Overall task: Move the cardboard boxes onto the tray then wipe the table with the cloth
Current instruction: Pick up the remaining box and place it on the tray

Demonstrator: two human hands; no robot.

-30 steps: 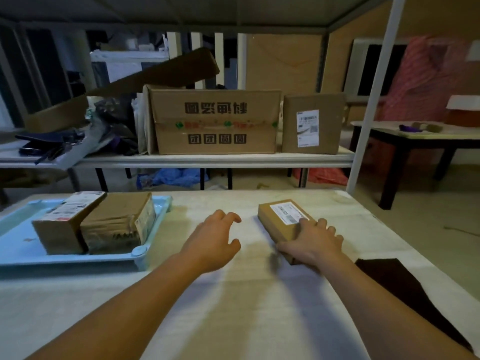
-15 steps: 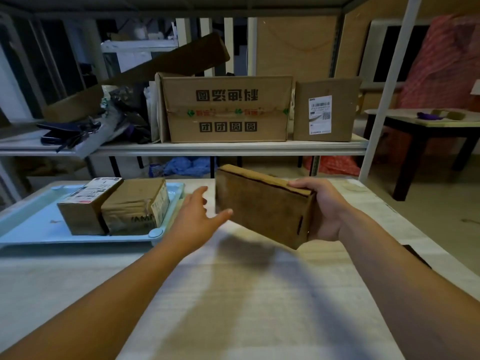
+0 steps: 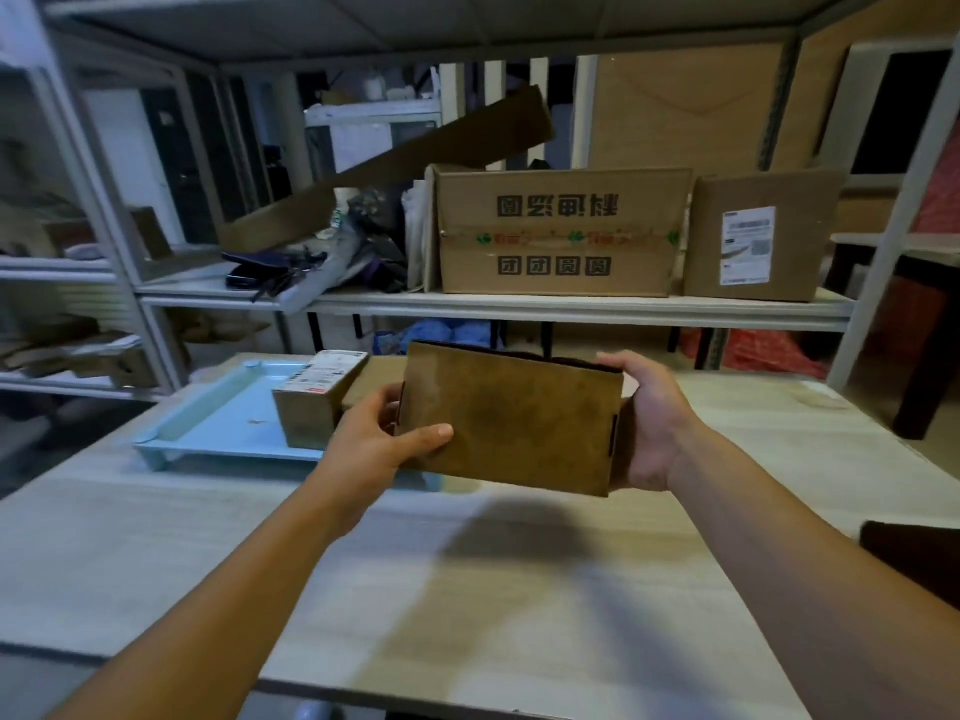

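I hold a flat brown cardboard box (image 3: 509, 418) in the air above the table, its plain underside facing me. My left hand (image 3: 382, 441) grips its left edge and my right hand (image 3: 647, 423) grips its right edge. Behind and to the left lies a light blue tray (image 3: 223, 418) with a labelled box (image 3: 317, 397) on it; a second box (image 3: 371, 381) beside that one is mostly hidden by the held box. A dark cloth (image 3: 919, 558) lies at the table's right edge.
The pale wooden table (image 3: 363, 589) stretches toward me. A metal shelf (image 3: 571, 306) behind it carries a large printed carton (image 3: 561, 231), a labelled carton (image 3: 758, 241) and clutter. A white shelf post (image 3: 893, 215) stands at the right.
My right hand picked the flat box up off the table and tilted it upright. My left hand then closed on its left edge, and the box moved left toward the tray.
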